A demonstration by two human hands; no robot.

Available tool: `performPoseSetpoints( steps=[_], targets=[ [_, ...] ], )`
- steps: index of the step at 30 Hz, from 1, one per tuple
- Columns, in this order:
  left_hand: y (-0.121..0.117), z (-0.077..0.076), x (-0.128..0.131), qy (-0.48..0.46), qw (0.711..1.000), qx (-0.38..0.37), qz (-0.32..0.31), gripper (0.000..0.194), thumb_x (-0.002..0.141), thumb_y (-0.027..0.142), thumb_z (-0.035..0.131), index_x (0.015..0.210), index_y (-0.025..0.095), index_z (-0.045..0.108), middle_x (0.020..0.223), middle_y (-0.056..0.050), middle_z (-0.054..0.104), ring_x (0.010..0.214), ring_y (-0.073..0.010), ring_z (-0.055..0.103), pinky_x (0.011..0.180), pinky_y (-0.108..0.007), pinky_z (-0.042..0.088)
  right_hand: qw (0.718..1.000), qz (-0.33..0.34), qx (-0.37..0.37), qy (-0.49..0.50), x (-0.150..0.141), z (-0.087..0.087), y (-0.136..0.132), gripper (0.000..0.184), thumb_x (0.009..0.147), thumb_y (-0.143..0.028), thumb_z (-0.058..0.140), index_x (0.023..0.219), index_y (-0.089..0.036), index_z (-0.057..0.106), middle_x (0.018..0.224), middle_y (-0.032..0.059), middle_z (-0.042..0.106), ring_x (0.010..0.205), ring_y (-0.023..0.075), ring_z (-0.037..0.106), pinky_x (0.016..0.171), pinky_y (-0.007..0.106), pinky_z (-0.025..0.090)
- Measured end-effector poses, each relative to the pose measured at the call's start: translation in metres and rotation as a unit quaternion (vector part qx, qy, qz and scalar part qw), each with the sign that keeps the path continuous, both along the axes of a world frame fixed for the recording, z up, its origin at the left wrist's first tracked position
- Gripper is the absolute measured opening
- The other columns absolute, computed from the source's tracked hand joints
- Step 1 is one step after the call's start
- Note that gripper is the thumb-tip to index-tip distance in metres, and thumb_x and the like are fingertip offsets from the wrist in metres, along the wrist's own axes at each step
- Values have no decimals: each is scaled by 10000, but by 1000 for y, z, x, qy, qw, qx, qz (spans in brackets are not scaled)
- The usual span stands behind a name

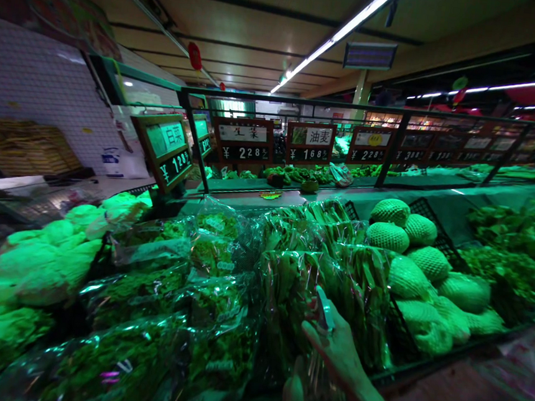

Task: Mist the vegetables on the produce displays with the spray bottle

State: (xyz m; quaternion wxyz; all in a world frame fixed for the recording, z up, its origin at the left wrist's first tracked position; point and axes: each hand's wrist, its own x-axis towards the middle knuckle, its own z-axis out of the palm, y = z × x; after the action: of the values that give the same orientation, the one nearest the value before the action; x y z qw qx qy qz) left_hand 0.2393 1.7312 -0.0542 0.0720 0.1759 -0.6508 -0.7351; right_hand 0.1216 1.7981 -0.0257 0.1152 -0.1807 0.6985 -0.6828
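Bagged long leaves (283, 289): deep green, streaked with white glare
Bagged lettuce (215, 302): mottled bright and dark green, small patches of white print
Cabbages (41, 265): pale, vivid green
Netted fruit (388, 237): minty green, criss-cross pattern
Loose greens (514, 269): mid-green, darker in patches
Price signs (248, 154): brown-edged, white figures on black
Wall (35, 71): pale violet-grey, tile grid
Hanging ornament (194, 55): red
Railing (396, 148): near-black
Ceiling lamp (338, 36): bright white
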Motion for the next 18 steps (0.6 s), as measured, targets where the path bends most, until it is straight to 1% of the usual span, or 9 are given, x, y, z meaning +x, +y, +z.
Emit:
performPoseSetpoints(
  steps=[4,5,7,9,12,13,15,18],
  targets=[
    [0,-2,1,-13,1000,0,8,483,805,456,890,1215,241,757,1165,-144,884,1178,-397,826,1037,-457,678,1000,-4,17,9,1,2,1,505,921,-455,803,1333,-206,648,1185,76,754,1107,271,740,911,343,601],
    [0,-3,0,-15,1000,2,8,466,809,468,886,1196,240,760,1159,-142,885,1177,-396,825,1036,-461,678,1000,-10,16,12,2,2,1,499,913,-456,806,1317,-203,659,1181,76,759,1094,269,739,911,344,601],
    [0,-4,0,-18,1000,7,6,401,866,512,826,1154,241,759,1149,-139,887,1164,-384,830,1021,-461,683,1000,-20,7,15,3,4,1,464,893,-457,813,1258,-202,685,1166,74,767,1053,265,740,885,341,603],
    [1,-5,-1,-20,1000,6,3,369,880,529,809,1107,244,755,1114,-136,887,1128,-375,838,978,-448,689,999,-29,5,25,4,5,0,380,878,-444,818,1149,-205,700,1062,46,761,937,238,722,809,318,585],
    [0,-5,-1,-21,1000,-4,0,372,801,484,894,1051,251,747,1048,-122,880,1063,-370,840,938,-431,685,998,-38,24,36,5,6,2,278,875,-424,809,1006,-212,687,886,-4,709,754,184,619,690,286,517],
    [-1,-4,0,-21,1000,-8,1,366,791,471,903,1040,254,746,1049,-116,878,1075,-369,836,958,-428,680,998,-41,28,37,5,5,3,274,878,-428,805,1000,-213,687,867,-8,703,735,180,599,672,284,503],
    [-2,-2,1,-23,1000,-10,0,331,819,463,883,1042,260,746,1077,-112,875,1121,-360,826,1010,-430,669,998,-44,24,28,4,3,5,314,881,-448,807,1060,-213,702,889,5,726,749,194,623,679,292,520],
    [-4,2,6,-26,1000,-8,-6,355,834,427,892,1100,240,750,1112,-106,860,1150,-327,805,1067,-479,650,999,-40,-6,-2,4,-1,7,467,866,-488,834,1224,-215,708,1072,61,778,902,244,733,795,333,605]
  ],
)
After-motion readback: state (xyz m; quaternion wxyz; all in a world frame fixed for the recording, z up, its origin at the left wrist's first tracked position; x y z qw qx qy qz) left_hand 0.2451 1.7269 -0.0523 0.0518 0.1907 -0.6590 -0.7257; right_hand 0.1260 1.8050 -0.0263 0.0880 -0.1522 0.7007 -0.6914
